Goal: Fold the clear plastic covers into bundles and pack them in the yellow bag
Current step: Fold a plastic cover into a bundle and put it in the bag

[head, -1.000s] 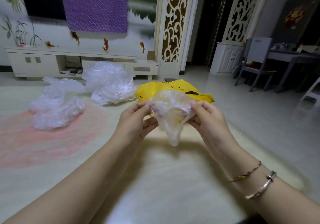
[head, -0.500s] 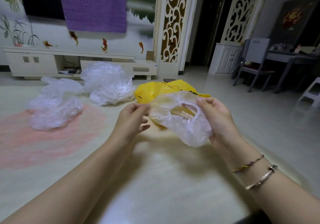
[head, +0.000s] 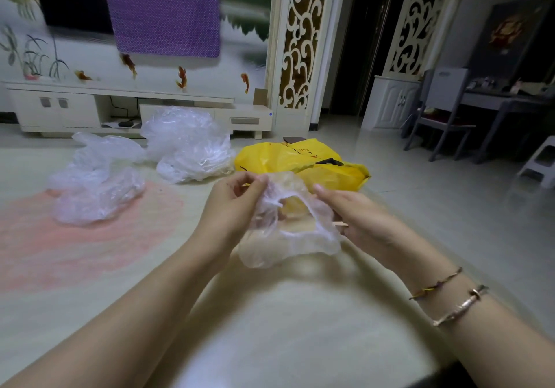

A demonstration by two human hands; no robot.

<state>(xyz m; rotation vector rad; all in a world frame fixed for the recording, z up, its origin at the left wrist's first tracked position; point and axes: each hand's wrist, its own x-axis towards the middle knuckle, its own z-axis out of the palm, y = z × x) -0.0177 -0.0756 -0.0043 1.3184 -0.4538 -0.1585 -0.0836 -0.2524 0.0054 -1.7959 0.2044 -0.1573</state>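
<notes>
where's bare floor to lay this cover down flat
Bare floor lies just below the hands, between the forearms. The pink patch in front of the left plastic heap is also free. Crowded: behind the cover, where the second heap and yellow bag sit.

crinkled clear plastic cover [head: 288, 237]; glossy yellow plastic bag [head: 300, 159]

A crumpled clear plastic cover [head: 288, 231] with a gathered, open rim hangs above the floor, the flattened yellow bag [head: 300, 159] lies just beyond it, and two heaps of clear covers [head: 186, 144] sit left of the bag.
</notes>
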